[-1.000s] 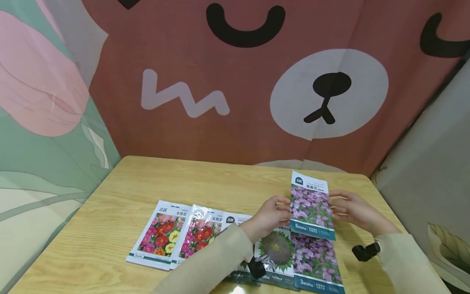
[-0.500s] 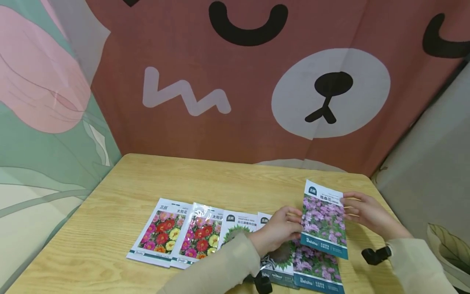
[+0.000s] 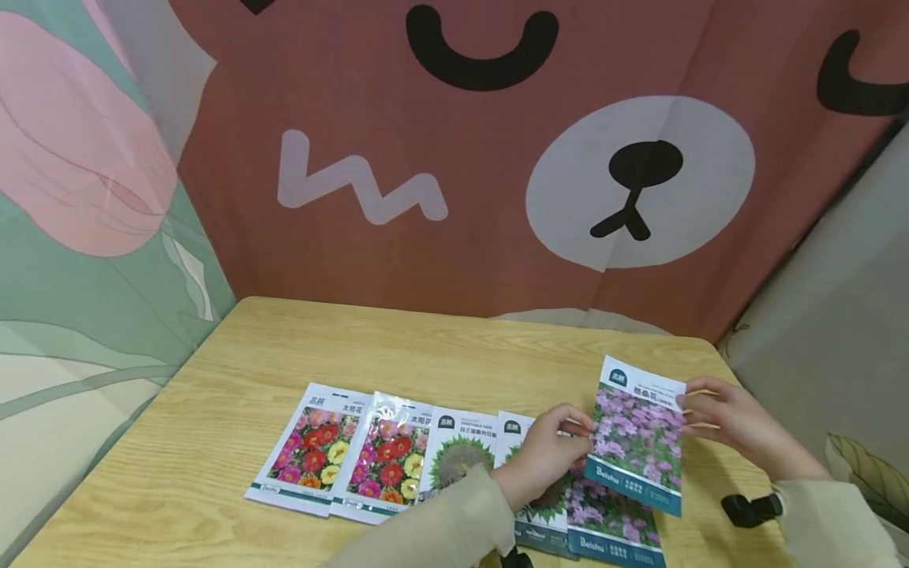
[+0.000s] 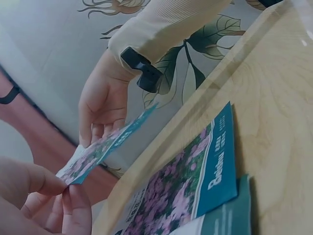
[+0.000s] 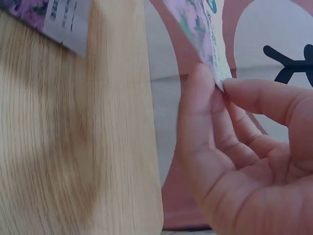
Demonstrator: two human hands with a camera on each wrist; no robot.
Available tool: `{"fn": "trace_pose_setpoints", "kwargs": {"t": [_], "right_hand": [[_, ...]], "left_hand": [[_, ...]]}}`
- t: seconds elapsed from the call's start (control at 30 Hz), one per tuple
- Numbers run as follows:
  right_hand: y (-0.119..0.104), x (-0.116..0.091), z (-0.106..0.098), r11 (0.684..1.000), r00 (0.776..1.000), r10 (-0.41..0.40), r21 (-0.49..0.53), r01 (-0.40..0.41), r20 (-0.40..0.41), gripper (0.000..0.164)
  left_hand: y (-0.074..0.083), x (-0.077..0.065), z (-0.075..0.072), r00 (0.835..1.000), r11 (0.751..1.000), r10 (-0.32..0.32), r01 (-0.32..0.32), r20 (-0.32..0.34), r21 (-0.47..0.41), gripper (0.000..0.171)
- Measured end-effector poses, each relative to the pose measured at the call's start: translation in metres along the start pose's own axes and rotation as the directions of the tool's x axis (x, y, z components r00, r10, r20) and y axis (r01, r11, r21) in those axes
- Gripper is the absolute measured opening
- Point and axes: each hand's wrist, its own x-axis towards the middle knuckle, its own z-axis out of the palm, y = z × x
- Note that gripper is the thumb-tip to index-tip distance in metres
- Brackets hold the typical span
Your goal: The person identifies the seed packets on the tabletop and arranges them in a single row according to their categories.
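Observation:
A seed packet with purple flowers (image 3: 637, 442) is held up over the table, tilted, its printed front showing. My left hand (image 3: 547, 454) pinches its left edge; in the left wrist view the thumb and finger meet on the packet's corner. On the opposite edge my right hand (image 3: 738, 426) grips it between thumb and fingers, as the right wrist view also shows. Under it lies a matching purple-flower packet (image 3: 614, 525), its upper part hidden. Beside that one, the left forearm partly covers two sunflower seed packets, one at the left (image 3: 454, 454) and one at the right (image 3: 543, 536).
Two packets with red and yellow flowers, the outer one (image 3: 308, 454) and the inner one (image 3: 389, 457), continue the overlapping row leftward. The wooden table (image 3: 341, 339) ends at a cloth backdrop (image 3: 454, 260) with a bear face. A pale wall (image 3: 838, 315) stands at the right.
Both hands have carried the purple-flower packet to the right and nearer to me, uncovering more of the sunflower packets. The packets on the table have stayed put.

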Motion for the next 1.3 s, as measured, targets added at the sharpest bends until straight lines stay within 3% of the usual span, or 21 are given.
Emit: {"fn": "trace_pose_setpoints", "kwargs": {"t": [0.17,0.33,0.57,0.77,0.97,1.13,1.23,1.3], "right_hand": [[0.003,-0.004,-0.012,0.998,0.996,0.063,-0.033,-0.061,0.066,0.022],[0.009,-0.005,-0.019,0.992,0.982,0.118,-0.059,-0.111,0.148,0.031],[0.021,-0.006,-0.020,0.988,0.980,0.142,-0.087,-0.131,0.140,0.036],[0.027,-0.009,-0.019,0.984,0.978,0.163,-0.093,-0.152,0.130,0.037],[0.030,-0.006,-0.011,0.985,0.979,0.152,-0.102,-0.139,0.136,0.037],[0.031,-0.004,-0.003,0.981,0.980,0.168,-0.114,-0.156,0.103,0.035],[0.034,-0.005,-0.001,0.980,0.981,0.172,-0.120,-0.160,0.093,0.033],[0.037,-0.006,-0.001,0.979,0.981,0.172,-0.130,-0.159,0.090,0.032]], "left_hand": [[-0.002,-0.001,0.014,0.999,0.997,-0.031,0.033,-0.032,0.065,0.018],[-0.006,-0.005,0.026,0.998,0.989,-0.059,0.059,-0.004,0.137,0.016],[-0.014,-0.012,0.036,0.992,0.975,-0.087,0.066,0.090,0.210,0.019],[-0.015,-0.017,0.034,0.976,0.943,-0.117,0.051,0.184,0.329,0.021],[-0.017,-0.016,0.033,0.970,0.934,-0.152,0.079,0.189,0.350,0.021],[-0.018,-0.016,0.033,0.974,0.884,-0.109,0.003,0.199,0.467,0.021],[-0.018,-0.015,0.033,0.968,0.838,-0.081,-0.063,0.238,0.543,0.023],[-0.018,-0.015,0.033,0.959,0.820,-0.077,-0.096,0.275,0.565,0.026]]}}
